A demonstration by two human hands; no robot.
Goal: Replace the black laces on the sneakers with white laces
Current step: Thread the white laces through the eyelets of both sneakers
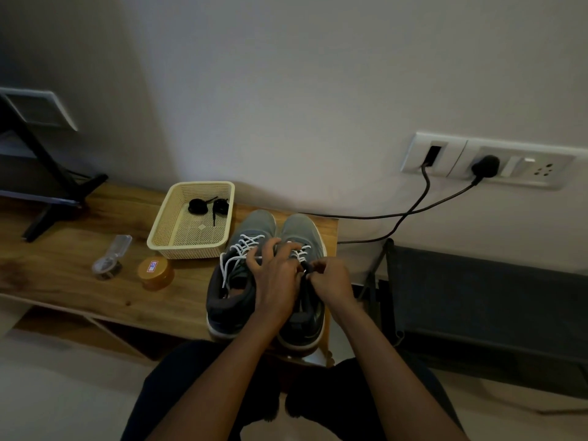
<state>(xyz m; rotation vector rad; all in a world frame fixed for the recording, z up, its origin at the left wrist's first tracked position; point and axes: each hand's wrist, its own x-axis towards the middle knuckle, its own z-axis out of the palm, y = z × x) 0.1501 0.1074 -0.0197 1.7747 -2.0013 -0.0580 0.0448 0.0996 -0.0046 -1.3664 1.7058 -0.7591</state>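
right hand (332, 280) curled tight, thumb and fingers pinching the end of the white lace (301, 253) at its left edge; left hand (275, 276) touching it on the left, fingers spread and bent, tips down on the lacing of the right sneaker (300, 229); cannot tell whether the left hand grips a strand or only presses; both hands sit over the right sneaker's throat, toe pointing away past the fingertips, heel under the wrists; left sneaker (237, 300) just left of the left hand, touching its mate side by side, threaded with a second white lace (243, 248), loose ends hanging over its collar; both sneakers grey with pale soles, upright on the right end of the wooden surface (79, 281); cream mesh basket (187, 249) beyond and left of the left hand, near the left sneaker's toe, holding two bundled black laces (198, 206) at its far end; orange lidded jar (156, 272) further left, in front of the basket; clear plastic piece (109, 259) left of the jar; black stand leg (51, 183) at the far left of the surface; wall socket plate (455, 155) up and right of the right hand, black plug (485, 166) in it, cables (413, 208) trailing down behind the sneakers; dark bench (477, 300) right of the right hand
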